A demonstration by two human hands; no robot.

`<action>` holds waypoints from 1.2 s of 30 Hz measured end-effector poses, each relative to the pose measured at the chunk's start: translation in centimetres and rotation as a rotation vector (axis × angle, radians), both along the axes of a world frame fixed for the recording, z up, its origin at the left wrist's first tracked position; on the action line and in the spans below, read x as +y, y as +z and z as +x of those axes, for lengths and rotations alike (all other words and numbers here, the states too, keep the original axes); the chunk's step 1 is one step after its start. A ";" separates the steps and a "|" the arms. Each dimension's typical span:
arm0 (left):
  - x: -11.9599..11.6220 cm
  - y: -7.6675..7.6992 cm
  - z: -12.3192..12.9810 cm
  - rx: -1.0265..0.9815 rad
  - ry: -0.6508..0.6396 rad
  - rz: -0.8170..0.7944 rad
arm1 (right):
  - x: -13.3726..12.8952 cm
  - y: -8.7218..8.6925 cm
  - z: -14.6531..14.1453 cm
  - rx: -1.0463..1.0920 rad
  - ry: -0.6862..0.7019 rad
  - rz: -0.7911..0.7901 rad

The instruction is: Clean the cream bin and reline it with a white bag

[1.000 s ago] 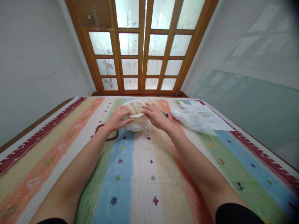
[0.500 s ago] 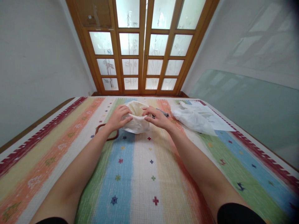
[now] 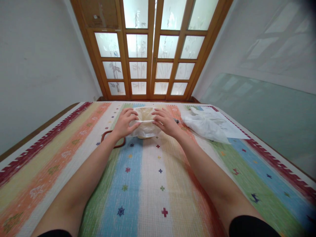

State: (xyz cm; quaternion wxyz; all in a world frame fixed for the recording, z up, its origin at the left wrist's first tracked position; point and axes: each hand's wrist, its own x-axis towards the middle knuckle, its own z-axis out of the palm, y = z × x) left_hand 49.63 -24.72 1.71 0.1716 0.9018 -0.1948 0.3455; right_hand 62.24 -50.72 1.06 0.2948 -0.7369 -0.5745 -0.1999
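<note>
A white plastic bag (image 3: 146, 127) lines a small cream container (image 3: 144, 137) standing on the table; its open mouth faces up, and the cream inside shows. At the left of the mouth, my left hand (image 3: 125, 122) grips the bag's edge between thumb and fingers. My right hand (image 3: 166, 121) holds the same edge on the right side, thumb below and fingers over the rim. A reddish-brown rounded loop (image 3: 123, 143) lies beside the container, partly hidden by my left forearm. Behind my right hand, a small dark object (image 3: 176, 120) is mostly covered.
To the right a crumpled white plastic bag (image 3: 203, 126) rests partly on a sheet of paper (image 3: 232, 128). A striped cloth (image 3: 150, 184) covers the table. Wooden doors with glass panes (image 3: 150, 65) stand beyond, and a pale green panel (image 3: 259, 108) leans along the right wall.
The bag has been drawn back around the rim, its front lower edge lifting so the container's cream base shows. My right hand has shifted slightly, now hiding more of the dark object.
</note>
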 end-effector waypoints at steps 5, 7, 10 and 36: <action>0.5 0.0 0.3 0.049 -0.112 -0.042 | -0.7 0.7 -0.1 -0.009 -0.042 0.002; 0.2 0.0 0.4 0.100 -0.142 -0.039 | -0.3 1.0 -1.1 -0.006 -0.010 -0.002; -0.9 0.1 0.4 0.141 -0.129 -0.008 | 0.5 1.4 -2.7 -0.008 0.032 -0.007; -2.0 0.0 -0.4 0.138 -0.076 0.048 | 1.3 2.0 -4.6 -0.142 -0.012 -0.171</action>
